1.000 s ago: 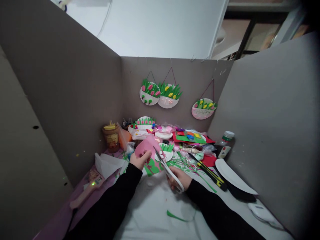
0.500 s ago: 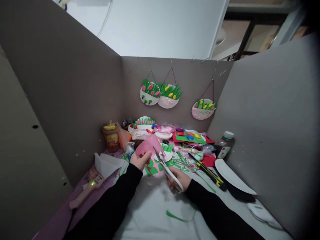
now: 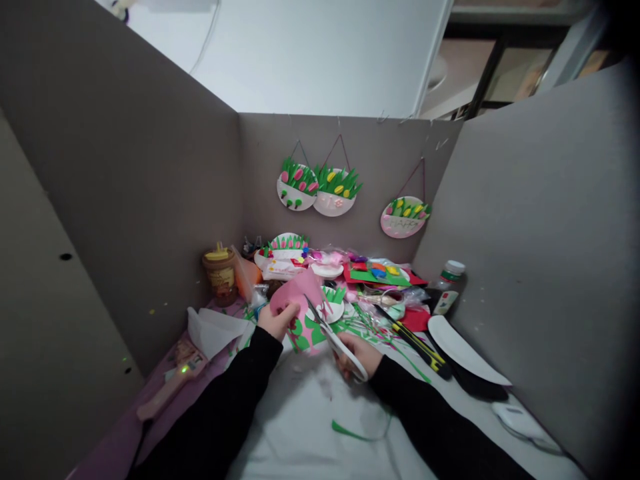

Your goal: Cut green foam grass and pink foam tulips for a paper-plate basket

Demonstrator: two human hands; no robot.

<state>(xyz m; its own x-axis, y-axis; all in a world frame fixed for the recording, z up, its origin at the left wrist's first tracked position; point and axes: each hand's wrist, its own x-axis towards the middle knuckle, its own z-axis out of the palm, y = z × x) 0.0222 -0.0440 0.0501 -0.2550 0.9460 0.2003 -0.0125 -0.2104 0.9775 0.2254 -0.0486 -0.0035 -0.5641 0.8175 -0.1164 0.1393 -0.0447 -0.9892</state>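
My left hand (image 3: 277, 321) is closed on a sheet of pink paper (image 3: 300, 287) with cut edges, thumb on top. In my right hand (image 3: 359, 357) are white-handled scissors (image 3: 345, 350), fingers wrapped in the handles. Their blades point up and left and lie against the paper's right edge; whether they are fully closed is hard to make out. Below the sheet lie green paper pieces (image 3: 315, 332) and pink scraps. Just behind the blades rests a white paper plate (image 3: 333, 310) with green paper grass.
A yellow-black utility knife (image 3: 420, 348) and a white half plate (image 3: 465, 353) lie at right, near a bottle (image 3: 447, 287). On the left are a glue gun (image 3: 175, 380) and a brown cup (image 3: 221, 277). Grey panels (image 3: 310, 143) enclose the table; decorated plates (image 3: 336, 193) hang at the back.
The view has shifted slightly. My hands, the pink paper and the scissors keep nearly the same places, with the blades still at the paper's edge.
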